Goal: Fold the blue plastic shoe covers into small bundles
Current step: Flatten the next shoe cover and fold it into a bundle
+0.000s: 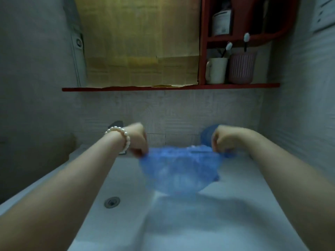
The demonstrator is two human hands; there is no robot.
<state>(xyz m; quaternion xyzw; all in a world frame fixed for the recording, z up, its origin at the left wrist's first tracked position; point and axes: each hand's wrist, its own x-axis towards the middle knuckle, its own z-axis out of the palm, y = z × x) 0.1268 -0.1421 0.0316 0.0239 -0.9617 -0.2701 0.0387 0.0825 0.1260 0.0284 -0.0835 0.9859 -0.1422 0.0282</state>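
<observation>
I look down on a wide white ceramic basin (181,223) with a round metal drain (112,202) at its left; it takes up the lower frame, and anything that drops lands there, possibly wet. Above it runs a dark red wooden shelf (170,87) carrying a white mug (216,70) and a ribbed pink cup (242,67) with toothbrushes.

Over the basin hangs the blue crinkled plastic shoe cover (178,171), stretched by its gathered top edge between my two hands, its pouch sagging free and touching nothing that I can see.

My left hand (138,139), with a white pearl bracelet (122,137) at the wrist, pinches the left end of the edge with curled fingers; my right hand (222,140) pinches the right end likewise. Behind the right hand shows more blue plastic (208,134), perhaps a second cover, though motion blur leaves me unsure.

The risk, I judge: the film is slick and the elastic is taut, so a loose pinch could let one end snap away, and folding in mid-air could make a lopsided bundle that springs open.
</observation>
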